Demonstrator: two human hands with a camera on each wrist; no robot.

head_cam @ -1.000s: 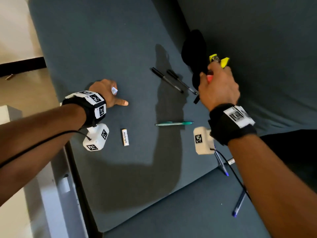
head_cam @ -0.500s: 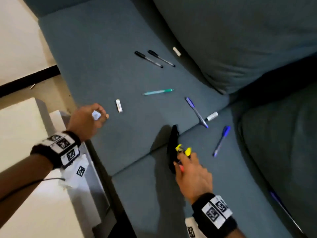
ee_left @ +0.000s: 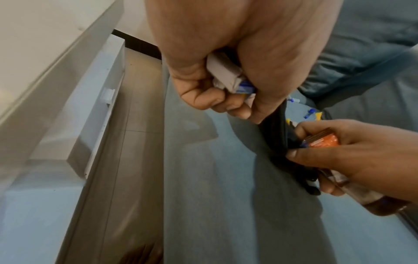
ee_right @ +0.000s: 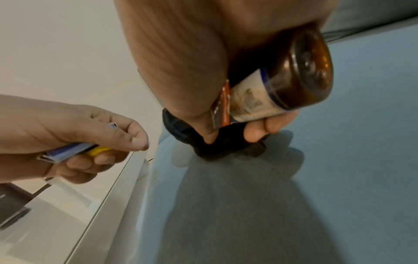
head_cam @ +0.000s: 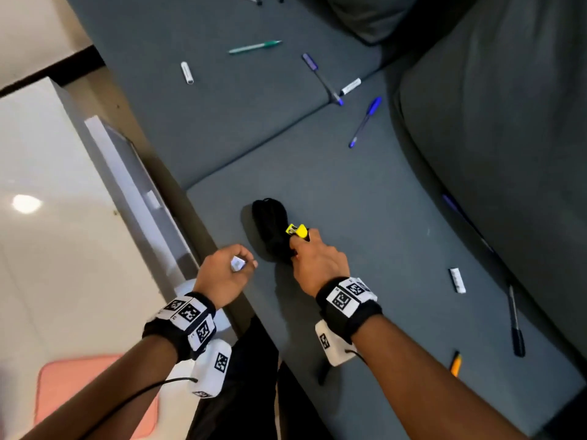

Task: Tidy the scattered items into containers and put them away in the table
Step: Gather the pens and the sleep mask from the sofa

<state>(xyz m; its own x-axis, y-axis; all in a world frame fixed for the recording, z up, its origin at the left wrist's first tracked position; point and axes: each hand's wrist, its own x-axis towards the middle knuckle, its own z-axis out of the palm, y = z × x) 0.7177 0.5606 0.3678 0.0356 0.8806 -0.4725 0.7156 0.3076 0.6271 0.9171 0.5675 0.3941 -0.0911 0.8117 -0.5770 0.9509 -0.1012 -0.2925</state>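
My right hand (head_cam: 301, 246) grips a black pouch (head_cam: 271, 223) together with a yellow-tipped item (head_cam: 297, 230); the pouch rests on the near sofa cushion. In the right wrist view the same hand (ee_right: 230, 135) also clutches a brown labelled bottle (ee_right: 294, 75) and an orange packet (ee_right: 225, 107). My left hand (head_cam: 244, 265) hovers just left of the pouch, fingers curled round small white and blue packets (ee_left: 226, 75). A green pen (head_cam: 254, 47), a white tube (head_cam: 186, 72), two blue pens (head_cam: 364, 122) and a white marker (head_cam: 350, 86) lie scattered on the far cushion.
A white table (head_cam: 47, 185) with a drawer front (head_cam: 136, 173) stands left of the sofa edge. A black pen (head_cam: 514, 322), a white strip (head_cam: 457, 280) and an orange pencil (head_cam: 455, 363) lie at the right. Back cushions (head_cam: 492, 106) rise on the right. A pink mat (head_cam: 95, 392) lies below.
Both hands came back from the far cushion to the near sofa edge. The right hand set the pouch down on the near cushion, and the left hand closed in beside it.
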